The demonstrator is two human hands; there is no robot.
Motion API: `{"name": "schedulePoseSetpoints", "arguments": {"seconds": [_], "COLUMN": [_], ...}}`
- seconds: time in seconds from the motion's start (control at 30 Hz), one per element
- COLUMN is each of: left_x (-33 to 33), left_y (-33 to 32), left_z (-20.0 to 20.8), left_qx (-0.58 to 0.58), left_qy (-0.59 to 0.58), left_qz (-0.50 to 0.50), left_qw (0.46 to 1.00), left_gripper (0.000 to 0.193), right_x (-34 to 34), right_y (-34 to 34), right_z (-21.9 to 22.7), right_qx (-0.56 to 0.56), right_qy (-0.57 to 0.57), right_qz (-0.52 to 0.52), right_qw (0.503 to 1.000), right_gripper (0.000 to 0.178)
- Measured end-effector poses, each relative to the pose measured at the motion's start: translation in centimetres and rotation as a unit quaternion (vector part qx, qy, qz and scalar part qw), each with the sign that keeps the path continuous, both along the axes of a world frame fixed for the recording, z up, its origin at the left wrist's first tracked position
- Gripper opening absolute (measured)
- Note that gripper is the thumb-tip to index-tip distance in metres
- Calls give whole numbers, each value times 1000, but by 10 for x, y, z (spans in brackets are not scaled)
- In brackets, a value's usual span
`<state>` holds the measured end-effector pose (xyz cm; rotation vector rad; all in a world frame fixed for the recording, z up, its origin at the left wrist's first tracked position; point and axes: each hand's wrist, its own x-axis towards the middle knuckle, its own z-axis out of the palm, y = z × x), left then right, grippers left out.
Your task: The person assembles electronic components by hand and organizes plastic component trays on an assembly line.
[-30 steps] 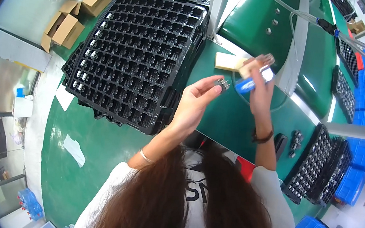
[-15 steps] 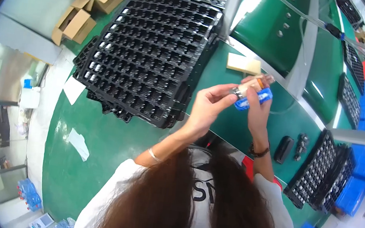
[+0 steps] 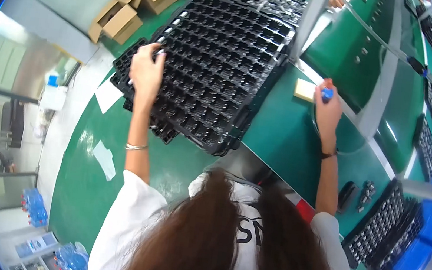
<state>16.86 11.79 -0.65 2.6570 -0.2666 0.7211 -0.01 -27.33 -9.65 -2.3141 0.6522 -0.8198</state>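
Observation:
My left hand (image 3: 146, 74) reaches over the left edge of a large black compartment tray (image 3: 218, 72). Its fingers are curled and the thumb is bent in close to them; a small silvery glint shows at the fingertips, too small to name. My right hand (image 3: 329, 113) is raised above the green bench, closed around a small blue object with an orange end (image 3: 327, 93). Most of that object is hidden in the fist. A pale yellow block (image 3: 304, 90) lies just left of the right hand.
More black trays (image 3: 376, 224) stand at the right, beside a dark oblong object (image 3: 348, 196) and a cluster of small metal parts (image 3: 366, 196). A green conveyor (image 3: 340, 58) runs beyond the bench. Another person's hand (image 3: 336, 0) shows at the top. Cardboard boxes (image 3: 123, 25) sit far left.
My left hand has parted from the right and swung left to the tray's edge. The right hand still grips the blue object, now more upright. The whole view has shifted.

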Motion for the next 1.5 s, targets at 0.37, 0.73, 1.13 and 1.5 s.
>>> {"name": "schedulePoseSetpoints", "arguments": {"seconds": [0.37, 0.73, 1.13, 1.5], "left_x": [50, -73, -173, -172], "left_y": [19, -49, -154, -182], "left_z": [-7, 22, -2, -14], "left_qx": [-14, -584, -536, -548], "left_qy": [103, 455, 648, 610], "left_qz": [-71, -298, -347, -369], "left_qw": [992, 602, 414, 438], "left_gripper": [17, 22, 34, 33], "right_x": [-33, -46, 76, 81], "right_y": [-12, -12, -137, -191], "right_z": [-6, -6, -23, -29], "right_qx": [-3, 63, -22, -110], "right_qy": [-26, -14, -99, -68], "right_qz": [-8, 55, -30, -101], "right_qw": [1000, 996, 994, 986], "right_gripper": [65, 63, 37, 38]}}
